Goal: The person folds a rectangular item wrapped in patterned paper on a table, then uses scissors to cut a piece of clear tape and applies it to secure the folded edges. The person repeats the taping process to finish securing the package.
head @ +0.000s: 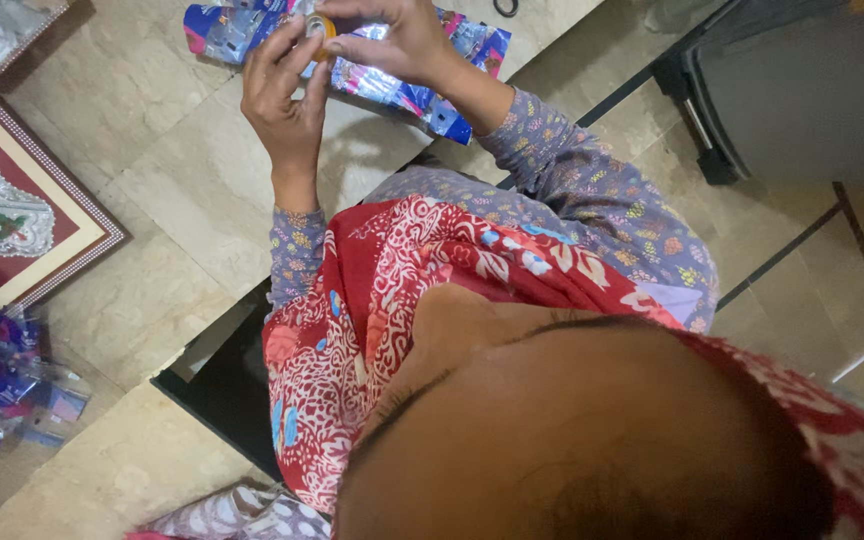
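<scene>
Both of my hands are raised over the pale tiled floor. My left hand [282,95] and my right hand [397,42] meet at a small orange roll, probably tape [324,26], and pinch it from both sides with the fingertips. Most of the roll is hidden by fingers. Right under the hands lies a shiny blue and pink wrapped package [438,98] on the floor. My sleeves are grey-purple with a small flower print, and a red patterned cloth covers my front.
A framed red panel with silver ornaments [14,215] lies at the left. A heap of shiny blue and purple wrappers [2,392] is at the lower left. A dark grey bin-like box [802,95] stands at the upper right. Black scissor handles [505,8] show at the top edge.
</scene>
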